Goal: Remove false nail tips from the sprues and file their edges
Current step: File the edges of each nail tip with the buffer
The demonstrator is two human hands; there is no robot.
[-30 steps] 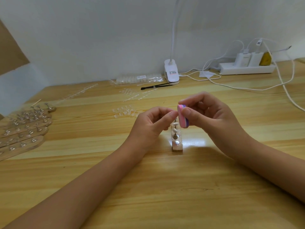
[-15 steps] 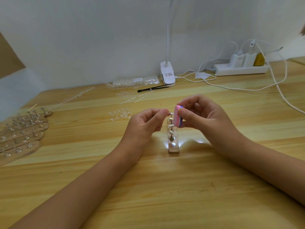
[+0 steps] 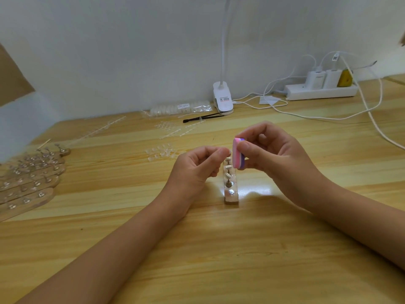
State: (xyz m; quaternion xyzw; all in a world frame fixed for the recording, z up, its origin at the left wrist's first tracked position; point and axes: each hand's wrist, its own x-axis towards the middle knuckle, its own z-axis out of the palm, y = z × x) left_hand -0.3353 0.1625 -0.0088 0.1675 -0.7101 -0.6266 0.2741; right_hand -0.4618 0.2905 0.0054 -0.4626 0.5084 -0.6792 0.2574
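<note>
My right hand (image 3: 274,159) grips a small pink and purple file block (image 3: 238,155) between thumb and fingers, held upright above the table. My left hand (image 3: 197,167) pinches a tiny clear nail tip (image 3: 229,152) at its fingertips, right against the block's left face. Below both hands a small wooden holder (image 3: 231,189) with metal pegs lies on the table. Loose clear nail tips (image 3: 162,152) lie in a cluster behind my left hand. Clear sprue strips (image 3: 177,130) lie farther back.
Several wooden holders with pegs (image 3: 30,178) fan out at the left edge. At the back stand a white clip lamp (image 3: 223,99), a bag of nail tips (image 3: 182,108), a black tool (image 3: 201,118) and a power strip (image 3: 322,91) with cables trailing right.
Both hands stay together over the holder, with the block still against the nail tip. The whole scene sits slightly lower and further left in view than one second ago.
</note>
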